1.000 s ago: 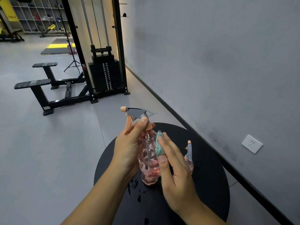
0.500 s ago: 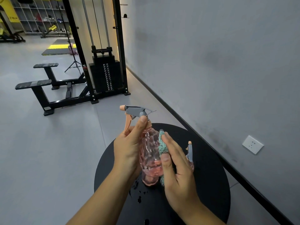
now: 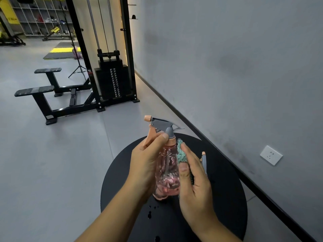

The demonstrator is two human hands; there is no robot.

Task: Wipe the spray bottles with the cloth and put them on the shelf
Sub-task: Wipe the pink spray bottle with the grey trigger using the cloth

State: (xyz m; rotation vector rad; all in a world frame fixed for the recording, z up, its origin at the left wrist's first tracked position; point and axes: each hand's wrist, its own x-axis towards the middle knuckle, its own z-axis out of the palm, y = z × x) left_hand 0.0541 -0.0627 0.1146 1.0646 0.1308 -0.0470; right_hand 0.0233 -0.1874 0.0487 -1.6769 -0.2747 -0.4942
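A gym room with a grey floor and a grey wall on the right, seen from a head camera looking down at one round black table [image 3: 227, 215] set close to the wall. Two pink spray bottles are in view. The first spray bottle [image 3: 167, 172], clear pink with a grey head and peach trigger, is held upright above the table's near-middle. The left hand [image 3: 146, 166] grasps it around the neck and upper body, forefinger curled up beside the grey head. The right hand [image 3: 195, 186] presses one teal cloth [image 3: 181, 152] against the bottle's right side, thumb and fingers curled around the cloth; most of the cloth is hidden under the fingers. The second spray bottle [image 3: 203, 160] stands behind the right hand, with only its grey and peach top showing. Several small water drops [image 3: 151, 211] lie on the tabletop just below the held bottle. One white wall socket [image 3: 271, 155] sits low on the wall. Farther back stands one black cable weight machine [image 3: 111, 81] with two padded bench rests, and one tripod [image 3: 77, 67]. At far left are distant shelves [image 3: 42, 16], their contents too small to make out.
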